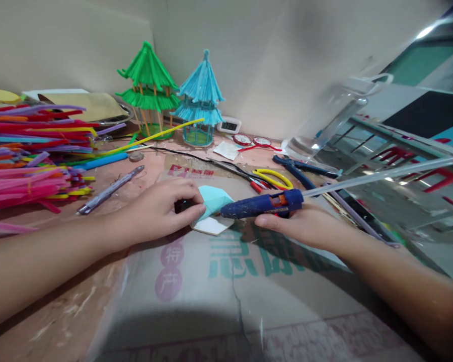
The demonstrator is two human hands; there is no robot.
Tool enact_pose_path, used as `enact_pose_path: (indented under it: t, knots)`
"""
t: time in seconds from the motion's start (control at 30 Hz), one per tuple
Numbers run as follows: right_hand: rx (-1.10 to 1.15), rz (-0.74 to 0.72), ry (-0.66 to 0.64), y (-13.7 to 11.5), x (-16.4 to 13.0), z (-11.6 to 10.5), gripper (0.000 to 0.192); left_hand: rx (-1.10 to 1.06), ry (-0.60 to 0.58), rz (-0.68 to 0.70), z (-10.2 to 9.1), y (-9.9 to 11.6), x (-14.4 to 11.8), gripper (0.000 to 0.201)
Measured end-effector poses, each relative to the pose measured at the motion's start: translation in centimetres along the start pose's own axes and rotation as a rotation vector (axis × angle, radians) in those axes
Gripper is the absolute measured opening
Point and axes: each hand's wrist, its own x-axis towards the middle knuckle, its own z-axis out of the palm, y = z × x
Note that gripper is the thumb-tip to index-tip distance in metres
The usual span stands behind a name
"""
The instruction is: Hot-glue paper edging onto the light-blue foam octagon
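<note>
My right hand (298,223) grips a dark blue hot glue gun (264,203), a long clear glue stick (381,176) jutting from its back end. The gun's nozzle points left, at a folded piece of light blue paper (213,198). Under that paper shows a white, angular-edged card (213,225). My left hand (169,208) pinches the left edge of the blue paper between thumb and curled fingers. Both pieces lie on a flattened printed cardboard sheet (200,311). The gun hides part of the paper's right side.
Behind stand a green pavilion model (147,90) and a blue one (202,100). Bundled pipe cleaners (33,156) fill the left. A pen (111,191), yellow-handled scissors (274,178), pliers (305,168), a small digital clock (229,124) and a clear bottle (324,118) lie or stand around.
</note>
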Motion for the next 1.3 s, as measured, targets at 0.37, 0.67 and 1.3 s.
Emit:
enact_pose_path:
  t: [0.37,0.67,1.3]
  knots:
    - [-0.073,0.046,-0.057,0.4,0.0,-1.2,0.036,0.008,-0.005,-0.011,-0.1,0.0,0.1,0.025]
    - [-0.065,-0.002,-0.095,1.3,0.1,-2.0,0.044,-0.002,-0.004,0.005,0.1,-0.3,0.0,0.024]
    - [0.046,-0.006,-0.056,0.3,0.1,-0.6,0.033,-0.001,-0.014,-0.010,0.0,-0.1,0.0,0.023]
